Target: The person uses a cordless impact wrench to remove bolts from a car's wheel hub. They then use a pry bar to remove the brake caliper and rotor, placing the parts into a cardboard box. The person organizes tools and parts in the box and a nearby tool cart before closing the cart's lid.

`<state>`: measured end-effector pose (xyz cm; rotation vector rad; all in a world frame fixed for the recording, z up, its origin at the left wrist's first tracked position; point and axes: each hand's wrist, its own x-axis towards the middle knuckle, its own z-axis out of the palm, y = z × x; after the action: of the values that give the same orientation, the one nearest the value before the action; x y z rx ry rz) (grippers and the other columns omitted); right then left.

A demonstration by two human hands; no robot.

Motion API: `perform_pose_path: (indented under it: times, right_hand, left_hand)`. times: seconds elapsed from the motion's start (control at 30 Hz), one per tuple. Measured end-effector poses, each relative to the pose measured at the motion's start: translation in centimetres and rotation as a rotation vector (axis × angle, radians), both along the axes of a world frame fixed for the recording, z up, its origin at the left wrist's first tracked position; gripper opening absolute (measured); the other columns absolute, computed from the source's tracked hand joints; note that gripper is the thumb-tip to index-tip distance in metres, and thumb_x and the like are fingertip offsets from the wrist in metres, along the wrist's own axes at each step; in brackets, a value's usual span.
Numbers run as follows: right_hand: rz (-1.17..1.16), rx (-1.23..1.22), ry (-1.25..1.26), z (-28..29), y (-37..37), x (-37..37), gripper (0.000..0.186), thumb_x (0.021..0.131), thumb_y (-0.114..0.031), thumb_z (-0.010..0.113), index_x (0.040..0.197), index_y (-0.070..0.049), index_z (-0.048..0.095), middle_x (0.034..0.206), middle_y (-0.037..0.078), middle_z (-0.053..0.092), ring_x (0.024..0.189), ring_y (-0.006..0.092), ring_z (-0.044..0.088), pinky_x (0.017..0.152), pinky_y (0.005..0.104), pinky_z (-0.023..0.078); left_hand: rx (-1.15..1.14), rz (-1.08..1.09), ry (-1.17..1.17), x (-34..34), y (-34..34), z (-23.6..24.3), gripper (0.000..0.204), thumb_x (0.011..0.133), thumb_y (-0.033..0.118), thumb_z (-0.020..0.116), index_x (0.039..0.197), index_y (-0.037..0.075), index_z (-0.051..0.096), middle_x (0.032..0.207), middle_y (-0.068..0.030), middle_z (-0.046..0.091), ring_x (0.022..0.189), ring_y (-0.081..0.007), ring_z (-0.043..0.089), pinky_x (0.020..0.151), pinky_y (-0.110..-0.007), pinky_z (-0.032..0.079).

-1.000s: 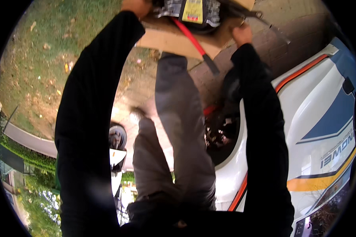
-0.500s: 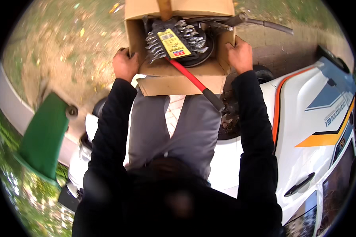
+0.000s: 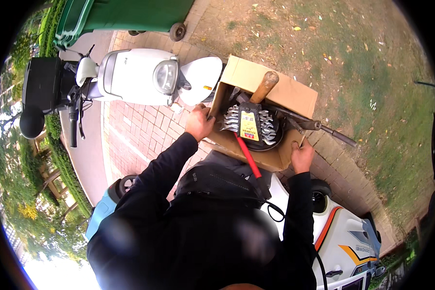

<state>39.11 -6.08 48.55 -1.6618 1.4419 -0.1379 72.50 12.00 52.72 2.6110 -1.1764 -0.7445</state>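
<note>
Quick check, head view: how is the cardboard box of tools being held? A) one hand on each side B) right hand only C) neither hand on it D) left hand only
A: the left hand grips the near-left edge of the cardboard box and the right hand grips its right corner, with the wrench set lying inside.

Outdoor spot, looks like a residential street or parking area w/ scooters. Red brick paving (image 3: 135,130) runs beside a patch of thin grass (image 3: 372,72) strewn w/ dry leaves. A white scooter (image 3: 140,75) is parked on the bricks; another white one w/ orange and blue trim (image 3: 353,241) stands lower right. A green wheeled bin (image 3: 121,14) sits at top, and a hedge (image 3: 58,154) and trees (image 3: 19,193) line the left edge. Daylight.
</note>
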Motion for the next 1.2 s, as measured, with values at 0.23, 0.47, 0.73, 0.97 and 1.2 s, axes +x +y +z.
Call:
perform_pose_path:
  times: [0.23,0.47,0.73,0.97,1.2]
  right_hand:
    - [0.027,0.093,0.03,3.5,16.7,8.9,0.022,0.08,-0.011,0.062,0.094,0.004,0.066,0.074,0.026,0.065,0.072,0.0432,0.066,0.065,0.0453,0.051]
    - [-0.221,0.0,0.144,6.9,39.8,18.7,0.025,0.079,-0.009,0.06,0.1,0.004,0.068,0.083,0.024,0.069,0.08,0.0376,0.071,0.073,0.0414,0.053]
    - [-0.33,0.102,0.161,-0.5,60.7,32.9,0.022,0.08,-0.013,0.059,0.095,0.001,0.068,0.082,0.023,0.069,0.078,0.0402,0.069,0.071,0.045,0.053]
    - [-0.562,0.157,0.074,-12.1,69.4,50.5,0.027,0.077,-0.017,0.062,0.095,0.002,0.069,0.081,0.025,0.068,0.08,0.0426,0.068,0.072,0.0463,0.052]
    - [-0.978,0.009,0.043,-18.1,68.7,66.0,0.023,0.076,-0.017,0.064,0.091,0.0,0.072,0.08,0.025,0.069,0.082,0.0438,0.067,0.074,0.049,0.052]
  left_hand:
    - [-0.067,-0.017,0.06,9.2,16.1,2.6,0.02,0.072,0.015,0.068,0.082,-0.002,0.067,0.087,-0.0224,0.062,0.079,-0.0422,0.062,0.072,-0.048,0.052]
    - [-0.031,-0.234,0.194,21.3,31.6,0.3,0.022,0.071,0.016,0.069,0.084,-0.001,0.068,0.087,-0.0223,0.062,0.081,-0.0416,0.063,0.075,-0.047,0.053]
    - [0.18,-0.339,0.168,38.5,45.8,-4.5,0.026,0.076,0.023,0.068,0.09,0.001,0.07,0.097,-0.024,0.065,0.091,-0.041,0.064,0.081,-0.048,0.052]
    - [0.152,-0.69,-0.081,54.6,42.5,-13.3,0.027,0.073,0.025,0.069,0.091,0.004,0.073,0.09,-0.0209,0.069,0.087,-0.0393,0.066,0.081,-0.048,0.054]
    - [0.154,-0.859,-0.246,61.6,29.3,-15.9,0.029,0.078,0.03,0.07,0.097,0.008,0.072,0.101,-0.0165,0.07,0.096,-0.0361,0.067,0.086,-0.046,0.054]
